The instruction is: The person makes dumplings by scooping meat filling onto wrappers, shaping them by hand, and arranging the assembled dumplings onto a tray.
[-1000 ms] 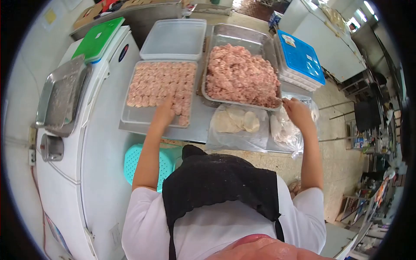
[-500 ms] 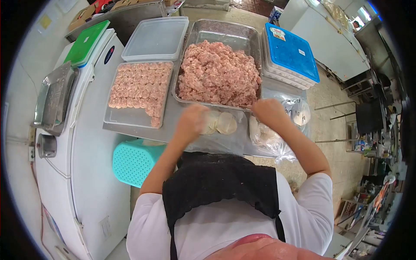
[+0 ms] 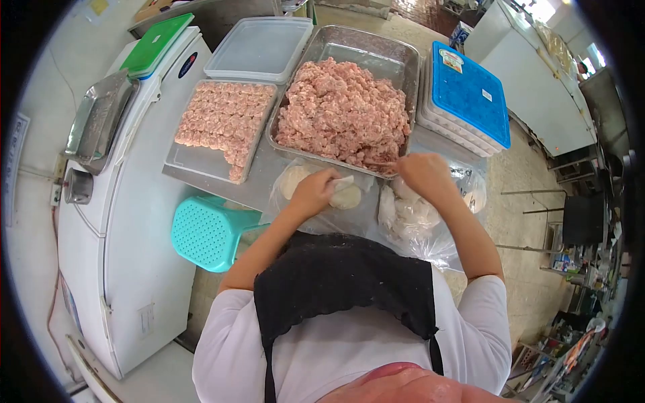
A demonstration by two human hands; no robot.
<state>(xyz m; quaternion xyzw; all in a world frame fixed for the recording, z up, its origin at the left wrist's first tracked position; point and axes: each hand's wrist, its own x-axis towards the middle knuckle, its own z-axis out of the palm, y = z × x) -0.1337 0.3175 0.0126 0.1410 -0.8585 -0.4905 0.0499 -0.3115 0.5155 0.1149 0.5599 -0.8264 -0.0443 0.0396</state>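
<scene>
A thin, pale wrapper (image 3: 344, 182) sits in the left hand (image 3: 316, 193), its edge pinched in the grip of thumb and fingers, just above the near side of the bench (image 3: 263, 161). Right beneath and beside it, more round wrappers (image 3: 347, 199) lie on clear plastic. The right hand (image 3: 422, 176) is at the near right corner of a deep metal tray (image 3: 334, 50), its fingers curled inward; from where I stand I can't tell what that grip is closed on. A big mound of ground meat (image 3: 346, 111) fills most of the tray, spreading up to the near rim.

To the left of the tray, close rows of meat-topped pieces (image 3: 225, 111) cover the far part of a shallow plastic container (image 3: 201, 161), one row running down its right side. Behind it is a frosted plastic lid (image 3: 259, 48). To the right of the metal tray stand stacked boxes with a blue lid (image 3: 468, 94), and nearer, beside the right hand, a clear bag (image 3: 410, 218) with pale contents.

Below the bench on the left is a turquoise stool (image 3: 205, 232), next to a white freezer (image 3: 151, 221).
</scene>
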